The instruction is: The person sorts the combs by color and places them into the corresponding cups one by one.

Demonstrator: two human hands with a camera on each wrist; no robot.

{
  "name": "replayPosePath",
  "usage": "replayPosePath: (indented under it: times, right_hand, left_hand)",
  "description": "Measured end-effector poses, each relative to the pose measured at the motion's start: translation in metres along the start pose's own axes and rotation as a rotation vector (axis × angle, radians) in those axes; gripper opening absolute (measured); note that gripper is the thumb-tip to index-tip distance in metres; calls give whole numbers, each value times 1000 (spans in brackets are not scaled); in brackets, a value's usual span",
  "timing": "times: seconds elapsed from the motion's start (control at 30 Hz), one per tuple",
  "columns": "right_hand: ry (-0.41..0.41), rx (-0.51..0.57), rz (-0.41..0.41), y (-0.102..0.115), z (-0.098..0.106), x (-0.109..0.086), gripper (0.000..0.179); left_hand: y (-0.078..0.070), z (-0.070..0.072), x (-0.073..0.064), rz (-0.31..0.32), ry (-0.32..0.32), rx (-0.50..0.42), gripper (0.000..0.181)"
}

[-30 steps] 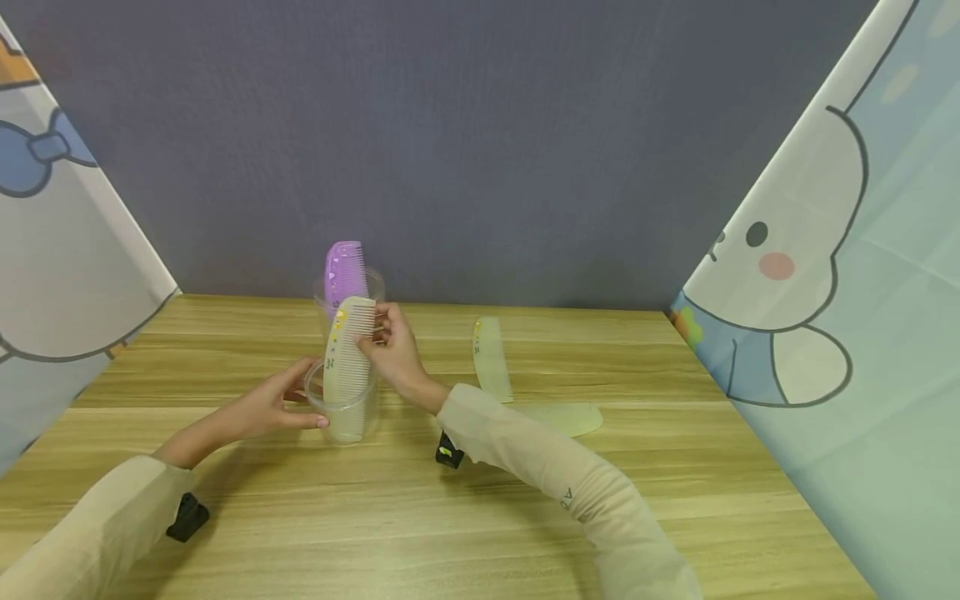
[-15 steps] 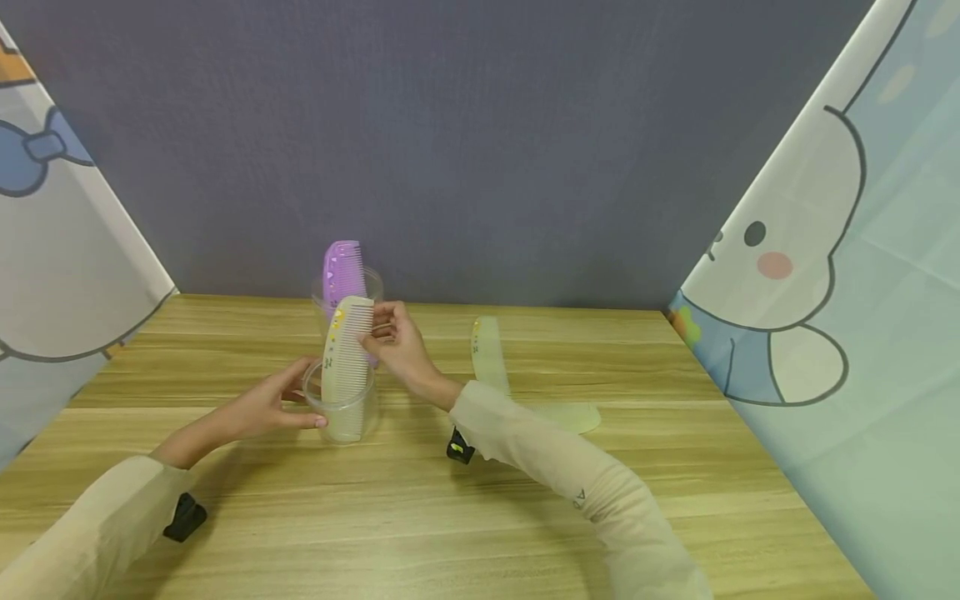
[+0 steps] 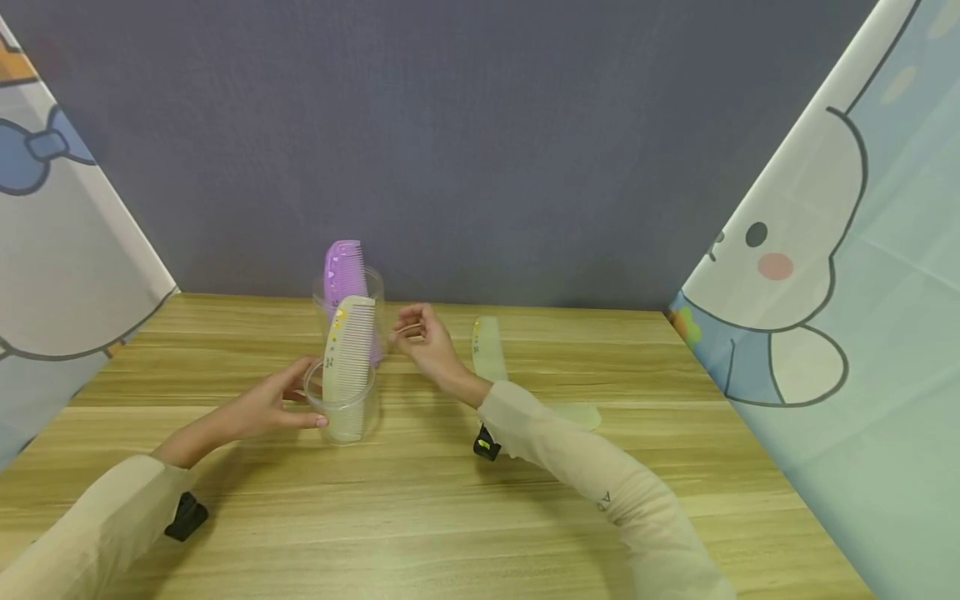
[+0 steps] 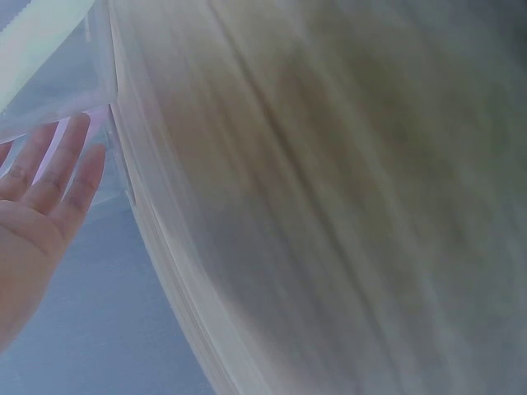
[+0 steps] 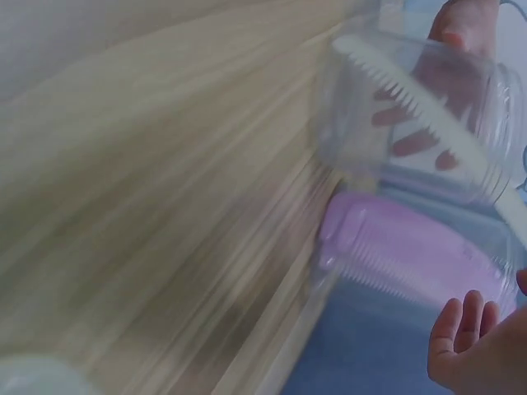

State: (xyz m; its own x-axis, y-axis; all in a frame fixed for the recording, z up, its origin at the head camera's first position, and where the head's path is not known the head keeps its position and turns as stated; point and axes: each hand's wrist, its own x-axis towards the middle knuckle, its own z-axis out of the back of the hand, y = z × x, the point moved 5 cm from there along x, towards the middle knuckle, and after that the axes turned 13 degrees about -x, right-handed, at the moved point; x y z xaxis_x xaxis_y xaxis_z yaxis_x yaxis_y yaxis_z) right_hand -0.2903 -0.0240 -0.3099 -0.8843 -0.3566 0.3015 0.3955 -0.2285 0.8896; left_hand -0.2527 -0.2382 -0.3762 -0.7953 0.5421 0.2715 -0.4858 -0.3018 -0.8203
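the pale green comb [image 3: 347, 346] stands in the near plastic cup [image 3: 371, 417], closer to the left edge of the desk [image 3: 420, 517]. it is probably light and stiff; best take it by its smooth spine. the left hand [image 3: 272, 406] holds this cup between thumb and spread fingers; the right hand [image 3: 431, 343] has fingers loosely bent, pinching nothing. behind, a purple comb [image 3: 345, 271] stands in the far plastic cup [image 3: 377, 292].

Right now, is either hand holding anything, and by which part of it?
The left hand holds the front clear cup by its side, thumb and fingers around it. The right hand holds nothing.
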Motion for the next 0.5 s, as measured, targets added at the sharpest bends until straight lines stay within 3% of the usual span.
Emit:
replayPosePath:
  times: [0.3,0.5]
  right_hand:
    - [22,-124,-92,-53,24,5,36]
    - [-26,-200,-102,-74,47,7,36]
  left_hand:
    - [0,0,0,-8,2,5,75]
    - [-1,0,1,-5,4,2,74]
